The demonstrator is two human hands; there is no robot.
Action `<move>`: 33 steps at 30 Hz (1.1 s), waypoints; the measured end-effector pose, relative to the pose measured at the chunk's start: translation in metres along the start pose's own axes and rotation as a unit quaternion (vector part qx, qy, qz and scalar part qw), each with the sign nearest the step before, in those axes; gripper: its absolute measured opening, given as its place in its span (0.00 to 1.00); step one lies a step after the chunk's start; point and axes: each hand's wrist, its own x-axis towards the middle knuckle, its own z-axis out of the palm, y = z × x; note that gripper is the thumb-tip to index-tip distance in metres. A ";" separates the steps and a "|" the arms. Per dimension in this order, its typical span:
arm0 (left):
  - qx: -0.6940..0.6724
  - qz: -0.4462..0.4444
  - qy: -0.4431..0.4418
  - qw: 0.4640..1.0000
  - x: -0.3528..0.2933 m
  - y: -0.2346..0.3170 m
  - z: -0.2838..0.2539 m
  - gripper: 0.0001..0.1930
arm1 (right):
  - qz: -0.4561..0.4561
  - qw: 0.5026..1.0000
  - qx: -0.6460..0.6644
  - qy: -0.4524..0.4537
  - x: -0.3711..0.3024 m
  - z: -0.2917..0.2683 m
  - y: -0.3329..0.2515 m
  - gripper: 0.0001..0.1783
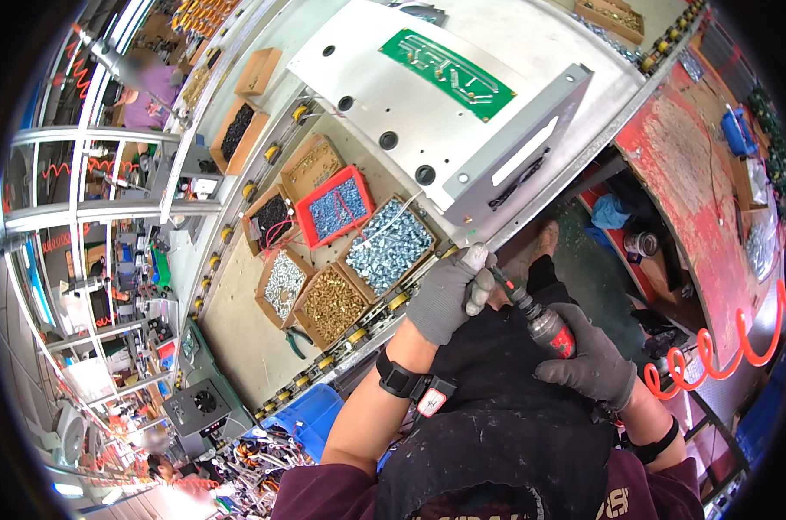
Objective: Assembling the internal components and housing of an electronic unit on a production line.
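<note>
My right hand point(594, 357), in a grey glove, grips a dark and red power screwdriver point(551, 331) whose bit end points toward my left hand. Curled fingers close my left hand point(447, 296), also gloved; whatever is in them, if anything, is hidden. Both hands are close together in front of my dark apron point(505, 390). Just beyond the left hand lies a large pale sheet-metal panel point(358, 56) with a bent grey flange point(518, 143). On the panel is a green circuit board point(449, 74). A box of bluish screws point(388, 247) is close by on the left.
Further boxes hold brassy fasteners point(330, 305), silvery fasteners point(283, 284) and black screws point(271, 221); a red tray point(335, 206) stands among them. Pliers point(296, 341) lie nearby. At right are a worn red table point(670, 173) and a coiled red hose point(714, 360). A person point(150, 95) is far left.
</note>
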 end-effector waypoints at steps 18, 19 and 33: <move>0.033 -0.052 -0.064 0.996 0.040 0.016 0.060 0.22 | -0.011 0.998 0.042 0.050 -0.015 -0.034 0.017 0.44; 0.035 -0.054 -0.065 0.996 0.042 0.019 0.062 0.22 | -0.010 0.998 0.044 0.052 -0.015 -0.037 0.016 0.44; 0.224 -0.015 -0.065 0.972 0.063 0.043 0.086 0.21 | -0.017 0.992 0.123 0.023 -0.006 -0.072 0.022 0.42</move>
